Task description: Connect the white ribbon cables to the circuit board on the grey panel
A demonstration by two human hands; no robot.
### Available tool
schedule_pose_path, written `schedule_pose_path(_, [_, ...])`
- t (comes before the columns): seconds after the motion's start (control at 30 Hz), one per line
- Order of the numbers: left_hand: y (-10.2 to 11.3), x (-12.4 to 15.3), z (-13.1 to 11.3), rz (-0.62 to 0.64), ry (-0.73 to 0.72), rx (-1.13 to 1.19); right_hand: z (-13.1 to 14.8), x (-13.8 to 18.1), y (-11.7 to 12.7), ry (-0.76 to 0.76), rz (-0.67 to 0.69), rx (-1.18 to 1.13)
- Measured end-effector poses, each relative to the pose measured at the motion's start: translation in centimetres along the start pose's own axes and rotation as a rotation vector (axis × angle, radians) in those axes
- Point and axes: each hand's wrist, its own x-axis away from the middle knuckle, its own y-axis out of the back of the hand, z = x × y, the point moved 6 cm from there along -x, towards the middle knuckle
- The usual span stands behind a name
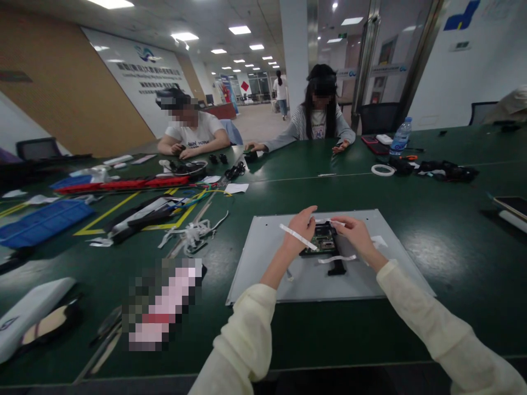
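A green circuit board in a black frame (323,243) lies on a light grey panel (263,274), with a black bar (337,267) along its right side. At its upper left, my left hand (302,226) has curled fingers; what they hold is hidden. A narrow white strip (297,237) lies across that hand near the wrist. My right hand (354,231) pinches a short white strip (338,222) at the board's upper right edge. Below the board, another white strip (337,259) crosses the black bar. A white scrap (379,241) lies beside my right hand.
Left of the panel are tangled white strips (195,236), a blurred pink object (168,307), a blue basket (45,222) and cables. A tape roll (382,170) and water bottle (401,137) stand at back right. Two people sit across the green table (280,189).
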Motion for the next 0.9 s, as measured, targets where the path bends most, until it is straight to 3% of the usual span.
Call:
schedule_pose_path(0.13, [-1.5, -0.5, 0.6, -0.019, 0.059, -0.003, -0.1, 0.1, -0.4, 0.028, 0.026, 0.090])
schedule_pose_path(0.43, [-4.9, 0.8, 2.9, 0.158, 0.063, -0.116, -0.4, 0.3, 0.5, 0.025, -0.027, 0.239])
schedule_pose_path(0.9, [-5.5, 1.0, 2.3, 0.209, -0.096, -0.242, 0.5, 1.1, 0.7, 0.081, -0.042, 0.403])
